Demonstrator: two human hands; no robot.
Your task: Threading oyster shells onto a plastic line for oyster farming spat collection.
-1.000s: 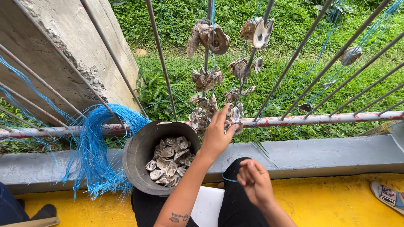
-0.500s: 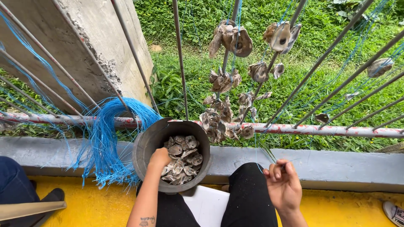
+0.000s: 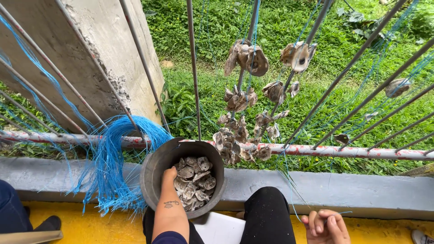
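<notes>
My left hand [image 3: 170,175] reaches down into a dark round bucket [image 3: 150,169] filled with grey oyster shells [image 3: 197,180]; its fingers rest among the shells at the bucket's left side, and whether they grip one is hidden. My right hand [image 3: 326,226] sits low at the bottom right, fingers pinched on a thin blue string [image 3: 337,213]. Strings of oyster shells [image 3: 239,126] hang from the metal railing [image 3: 325,151] just beyond the bucket.
A thick bundle of blue strings [image 3: 115,162] drapes over the railing left of the bucket. A concrete pillar [image 3: 77,58] rises at the upper left. A grey ledge [image 3: 370,194] runs across, yellow floor [image 3: 104,228] below. Another person's dark-clothed leg [image 3: 11,210] shows at the far left.
My left hand came down from the hanging shells into the bucket. My right hand dropped lower and rightward, still pinching the string. The view tilted slightly.
</notes>
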